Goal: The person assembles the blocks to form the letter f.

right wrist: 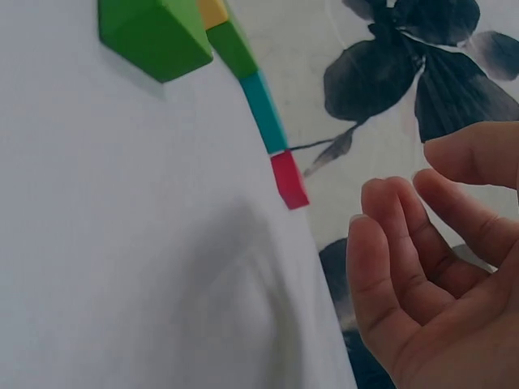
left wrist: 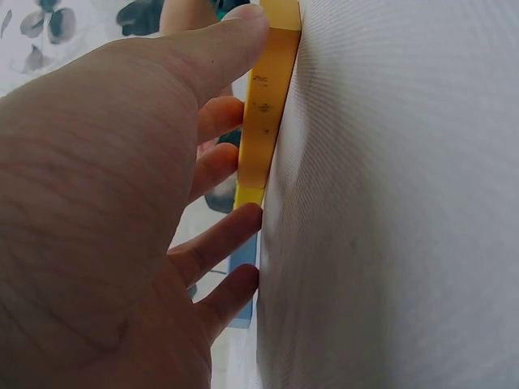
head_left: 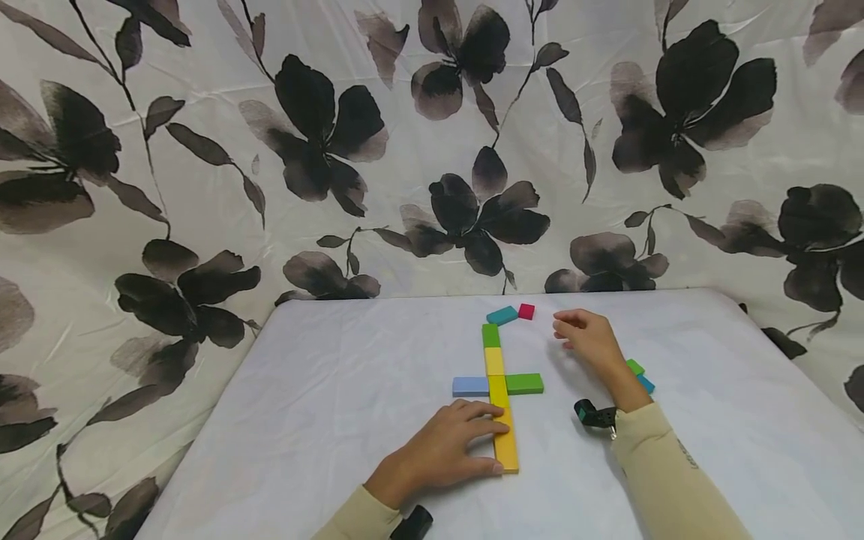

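A column of blocks lies flat on the white tabletop in the head view: an orange block [head_left: 508, 454] nearest, then yellow blocks [head_left: 495, 361], then a green block [head_left: 490, 336]. Beside the column sit a light blue block [head_left: 470, 387] on the left and a long green block [head_left: 525, 384] on the right. From its far end a teal block [head_left: 502, 315] and a red block [head_left: 526, 311] slant off rightward. My left hand [head_left: 442, 442] rests along the column, its extended fingers and thumb touching the orange block. Right of the red block, my right hand [head_left: 589, 341] hovers with loosely bent fingers, holding nothing.
Partly behind the right wrist lie another green block [head_left: 634, 367] and a blue block [head_left: 646, 383]. The white-covered table [head_left: 324, 390] ends at a floral cloth backdrop [head_left: 472, 217]. Dark wrist cameras sit under both sleeves.
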Demonstrator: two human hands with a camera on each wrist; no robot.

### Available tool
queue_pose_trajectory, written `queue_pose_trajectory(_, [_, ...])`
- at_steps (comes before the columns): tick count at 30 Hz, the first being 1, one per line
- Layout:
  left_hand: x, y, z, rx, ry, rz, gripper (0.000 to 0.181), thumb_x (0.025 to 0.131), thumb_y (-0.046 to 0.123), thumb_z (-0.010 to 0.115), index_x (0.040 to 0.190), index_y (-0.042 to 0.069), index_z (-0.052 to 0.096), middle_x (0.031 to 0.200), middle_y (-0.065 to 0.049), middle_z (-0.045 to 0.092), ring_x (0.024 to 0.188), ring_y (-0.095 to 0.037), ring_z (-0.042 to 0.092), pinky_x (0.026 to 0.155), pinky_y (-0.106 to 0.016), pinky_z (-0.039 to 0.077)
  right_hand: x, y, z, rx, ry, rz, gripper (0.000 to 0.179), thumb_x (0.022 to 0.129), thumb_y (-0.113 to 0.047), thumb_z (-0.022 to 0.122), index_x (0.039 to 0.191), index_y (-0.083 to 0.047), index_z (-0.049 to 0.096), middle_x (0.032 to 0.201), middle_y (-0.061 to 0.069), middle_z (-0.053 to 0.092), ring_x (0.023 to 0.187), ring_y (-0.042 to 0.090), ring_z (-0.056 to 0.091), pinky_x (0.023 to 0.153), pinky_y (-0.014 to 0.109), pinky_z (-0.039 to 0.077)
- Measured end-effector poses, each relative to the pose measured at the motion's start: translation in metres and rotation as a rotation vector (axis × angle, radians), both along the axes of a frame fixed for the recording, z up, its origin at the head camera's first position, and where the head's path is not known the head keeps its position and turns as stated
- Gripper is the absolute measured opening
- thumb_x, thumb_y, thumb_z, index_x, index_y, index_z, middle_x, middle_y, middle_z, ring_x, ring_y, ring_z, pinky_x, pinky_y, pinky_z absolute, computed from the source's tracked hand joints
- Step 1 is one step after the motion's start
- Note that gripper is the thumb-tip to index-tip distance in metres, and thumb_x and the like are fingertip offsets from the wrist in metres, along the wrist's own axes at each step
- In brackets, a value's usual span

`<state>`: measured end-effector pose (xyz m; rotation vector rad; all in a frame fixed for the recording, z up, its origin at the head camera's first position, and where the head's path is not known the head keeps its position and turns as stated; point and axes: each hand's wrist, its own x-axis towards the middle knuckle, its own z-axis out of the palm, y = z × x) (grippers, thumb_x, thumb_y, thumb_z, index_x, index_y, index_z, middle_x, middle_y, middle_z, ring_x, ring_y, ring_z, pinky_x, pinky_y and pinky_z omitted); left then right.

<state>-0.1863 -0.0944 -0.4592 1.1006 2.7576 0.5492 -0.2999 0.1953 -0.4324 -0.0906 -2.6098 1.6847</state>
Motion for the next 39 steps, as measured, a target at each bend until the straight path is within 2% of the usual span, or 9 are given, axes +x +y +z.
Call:
queue_pose_trajectory(6, [0.000, 0.000, 0.001, 0.002, -0.008, 0.010, 0.053, 0.089, 0.062, 0.066, 0.137, 0.039, 0.061, 0.145, 0.019, 0.048, 0.131, -0.013, 0.044, 0.109, -0.044, 0.039, 0.014, 0.016, -0.001, 0.054, 0.062, 0.024, 0.039, 0.102, -0.023, 0.059, 0.133, 0.001, 0.060, 0.119, 0.018, 0.066, 0.105, 0.028, 0.065, 0.080, 0.026, 0.056])
queue_pose_trajectory(12, [0.001, -0.001, -0.001, 0.015, -0.019, -0.003, 0.054, 0.089, 0.062, 0.064, 0.137, 0.038, 0.061, 0.145, 0.018, 0.048, 0.131, -0.012, 0.043, 0.110, -0.044, 0.038, 0.032, 0.032, -0.002, 0.076, 0.053, 0.026, 0.040, 0.102, -0.023, 0.058, 0.134, 0.002, 0.059, 0.121, 0.020, 0.065, 0.106, 0.029, 0.064, 0.080, 0.024, 0.056])
queue_pose_trajectory(17, [0.002, -0.002, -0.001, 0.013, -0.031, -0.002, 0.054, 0.089, 0.063, 0.064, 0.138, 0.038, 0.060, 0.146, 0.018, 0.047, 0.132, -0.012, 0.043, 0.111, -0.044, 0.037, 0.042, 0.043, -0.002, 0.084, 0.062, 0.025, 0.043, 0.102, -0.025, 0.060, 0.135, 0.002, 0.058, 0.121, 0.021, 0.065, 0.106, 0.029, 0.065, 0.080, 0.026, 0.057])
queue_pose_trajectory(23, [0.001, -0.002, 0.002, 0.014, -0.028, -0.006, 0.054, 0.090, 0.061, 0.065, 0.138, 0.037, 0.060, 0.146, 0.017, 0.047, 0.133, -0.013, 0.042, 0.111, -0.044, 0.037, 0.049, 0.057, 0.003, 0.085, 0.060, 0.013, 0.051, 0.102, -0.035, 0.059, 0.137, 0.002, 0.056, 0.123, 0.023, 0.063, 0.108, 0.032, 0.064, 0.081, 0.029, 0.057])
queue_pose_trajectory(28, [0.000, -0.001, 0.003, 0.006, -0.020, -0.012, 0.055, 0.090, 0.062, 0.064, 0.139, 0.037, 0.060, 0.146, 0.017, 0.047, 0.133, -0.013, 0.042, 0.111, -0.043, 0.037, 0.052, 0.069, 0.004, 0.090, 0.033, -0.004, 0.055, 0.103, -0.039, 0.056, 0.139, 0.003, 0.053, 0.126, 0.024, 0.061, 0.112, 0.036, 0.062, 0.080, 0.024, 0.056])
queue_pose_trajectory(39, [0.000, 0.001, 0.004, -0.004, -0.013, -0.001, 0.055, 0.089, 0.060, 0.067, 0.139, 0.036, 0.060, 0.146, 0.017, 0.048, 0.132, -0.013, 0.043, 0.110, -0.044, 0.037, 0.062, 0.091, 0.003, 0.175, 0.075, -0.065, 0.050, 0.104, -0.033, 0.054, 0.137, 0.004, 0.055, 0.121, 0.022, 0.063, 0.104, 0.032, 0.064, 0.073, 0.015, 0.052])
